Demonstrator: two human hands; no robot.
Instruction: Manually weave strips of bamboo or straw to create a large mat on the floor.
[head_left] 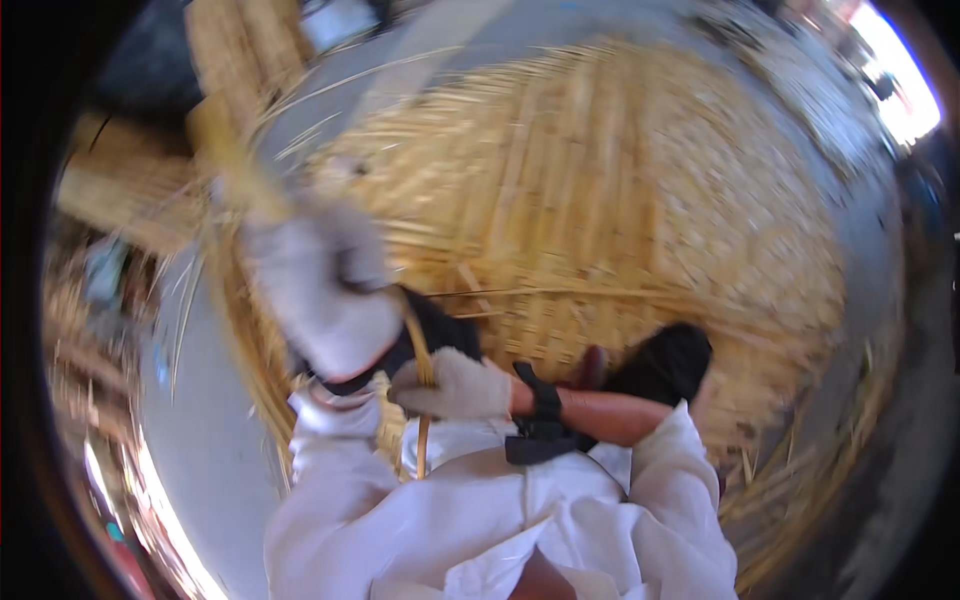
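Note:
My left hand (pixel 325 275), in a whitish glove and smeared by motion, is raised at the left over the edge of a woven bamboo mat (pixel 560 180). A blurred yellow stick-like piece (pixel 235 155) juts from its far side; the fingers seem closed round it. My right hand (pixel 460 388), in a greyish-white glove, is in front of my waist. It is closed on a narrow bamboo strip (pixel 421 350), which stretches toward my left wrist and down to my lap. Whether strip and yellow piece are one cannot be made out.
My knees in black (pixel 665 365) rest over the mat. Bundled bamboo slats (pixel 245 45) lie at the far left, with more pieces (pixel 130 195) nearer. Loose strips (pixel 185 310) lie on the grey floor (pixel 200 430). A pale pile (pixel 800 90) is at the far right.

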